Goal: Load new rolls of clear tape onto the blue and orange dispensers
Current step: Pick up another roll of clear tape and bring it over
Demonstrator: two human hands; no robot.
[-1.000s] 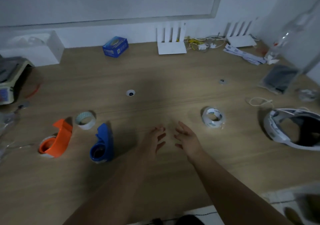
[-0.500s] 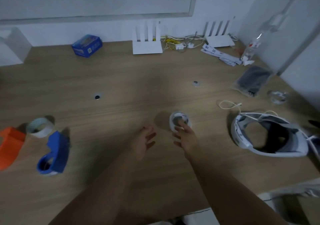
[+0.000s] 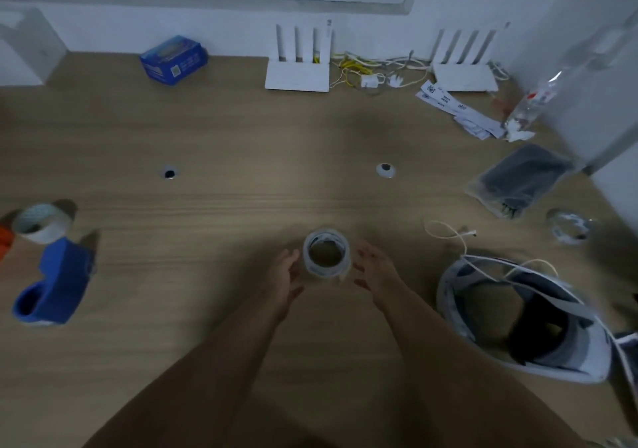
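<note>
A clear tape roll [image 3: 326, 253] lies flat on the wooden table [image 3: 224, 130], just beyond my two hands. My left hand [image 3: 286, 276] is open at the roll's left side, fingertips at its wall. My right hand [image 3: 374, 270] is open just right of it, a small gap between. The blue dispenser [image 3: 51, 285] lies far left. Only a sliver of the orange dispenser [image 3: 5, 244] shows at the left frame edge. A second, whitish tape roll [image 3: 40, 224] sits between them, slightly farther back.
A white headset [image 3: 518, 320] with cables lies close on the right. Behind it are a small clear roll [image 3: 568, 229], a bagged dark item [image 3: 521, 180] and a plastic bottle [image 3: 533, 102]. Two white routers [image 3: 298, 64], papers and a blue box [image 3: 172, 59] line the wall.
The view has swung right, pushing both dispensers toward the left edge. My hands have reached forward and now flank the clear tape roll; the right fingertips no longer rest on it.
</note>
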